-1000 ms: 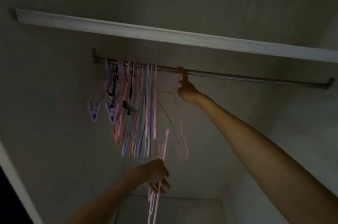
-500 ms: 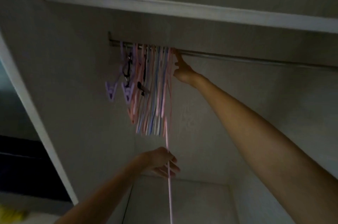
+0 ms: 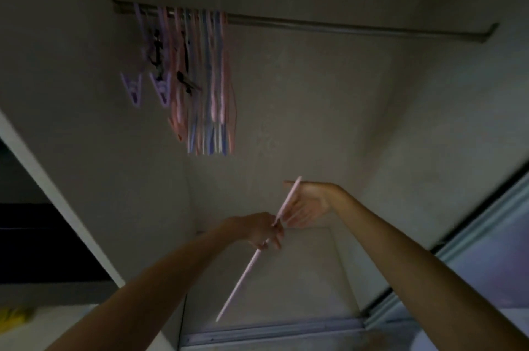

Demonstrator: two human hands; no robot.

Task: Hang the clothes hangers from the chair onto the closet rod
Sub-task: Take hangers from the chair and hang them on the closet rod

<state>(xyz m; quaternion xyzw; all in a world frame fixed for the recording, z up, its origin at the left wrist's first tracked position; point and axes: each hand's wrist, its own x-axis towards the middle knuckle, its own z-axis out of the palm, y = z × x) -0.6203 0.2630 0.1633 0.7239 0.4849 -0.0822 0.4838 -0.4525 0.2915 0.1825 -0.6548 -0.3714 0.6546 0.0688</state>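
Several pink, blue and purple hangers (image 3: 206, 78) hang bunched at the left end of the metal closet rod (image 3: 343, 27). Below them my left hand (image 3: 262, 229) grips a pale pink hanger (image 3: 249, 267), seen edge-on as a slanted bar. My right hand (image 3: 307, 206) is just right of it at the bar's upper end, fingers loosely extended toward the bar; whether they touch it is unclear in the blur. The chair is out of view.
Two purple clips (image 3: 148, 90) dangle at the left of the bunch. The rod's right two thirds are bare. A white closet frame (image 3: 57, 196) runs at the left, a sliding door (image 3: 472, 250) at the right, the closet floor track (image 3: 272, 333) below.
My right hand has dropped from the rod down to the pink hanger in my left hand. The hanger it placed now sits with the bunch. The view has tilted downward.
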